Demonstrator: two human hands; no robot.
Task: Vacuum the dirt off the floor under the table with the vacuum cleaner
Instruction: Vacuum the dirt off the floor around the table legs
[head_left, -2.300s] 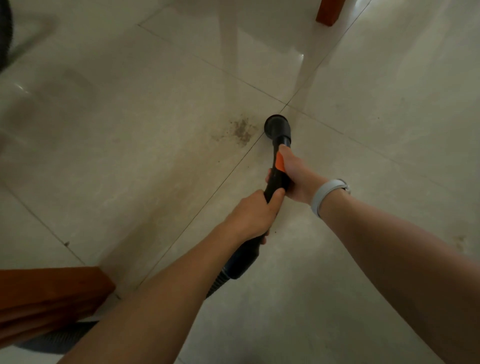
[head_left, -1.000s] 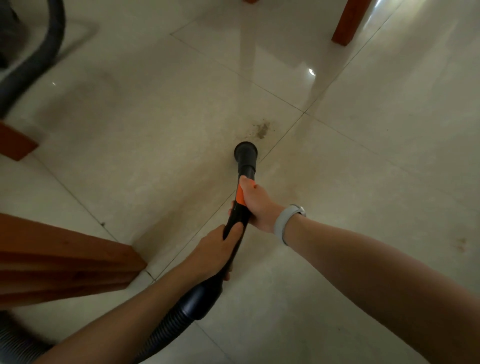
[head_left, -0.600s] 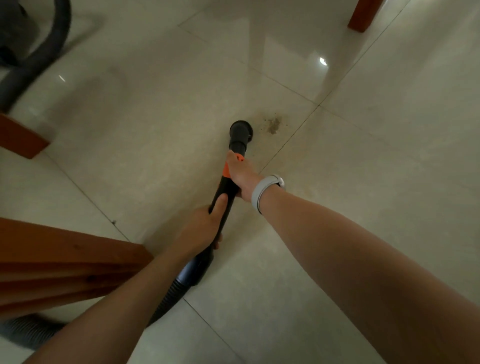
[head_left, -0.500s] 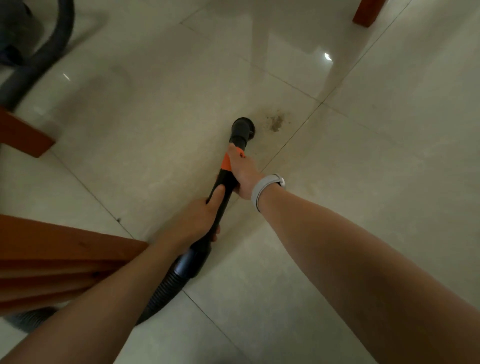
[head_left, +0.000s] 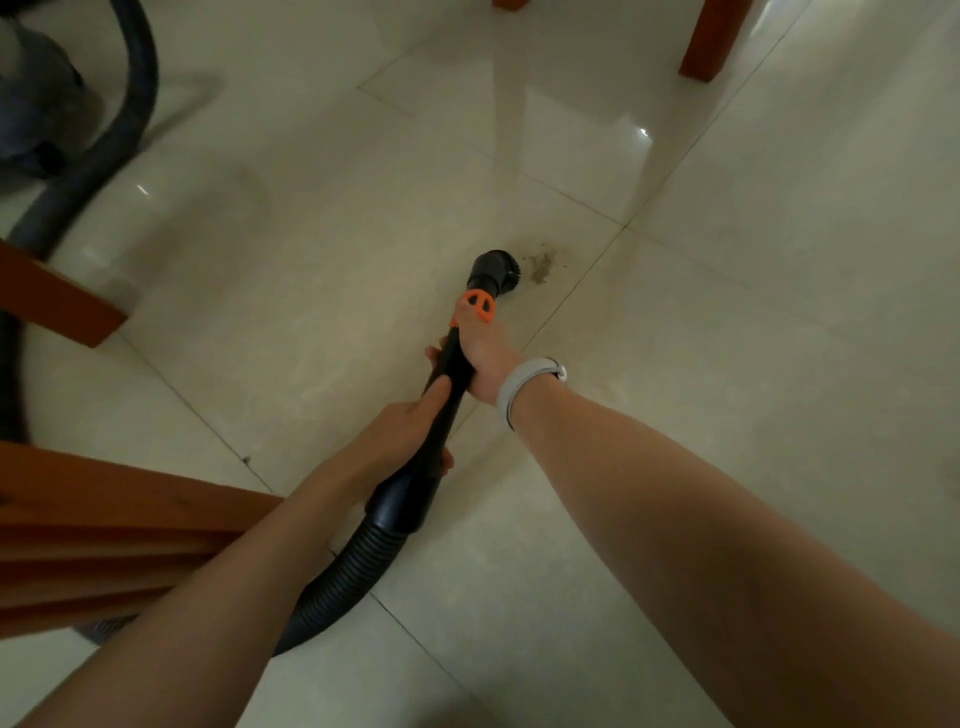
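A small patch of brown dirt (head_left: 543, 265) lies on the pale tiled floor, near a tile joint. The black vacuum wand (head_left: 447, 395) with an orange collar ends in a round brush nozzle (head_left: 493, 270), which sits just left of the dirt, almost touching it. My right hand (head_left: 485, 358), with a grey wristband, grips the wand just behind the orange collar. My left hand (head_left: 410, 431) grips the wand lower down, above the ribbed black hose (head_left: 343, 577).
A brown wooden table leg (head_left: 714, 36) stands at the top right. Wooden furniture parts (head_left: 104, 530) fill the lower left, another wooden piece (head_left: 57, 301) at the left. The grey vacuum body (head_left: 36, 109) and its hose loop (head_left: 119, 135) sit at the top left.
The dirt patch has shrunk since the earliest frame. The nozzle pulled back, swung left, and now sits right beside the dirt again. Both hands keep their grip on the wand.
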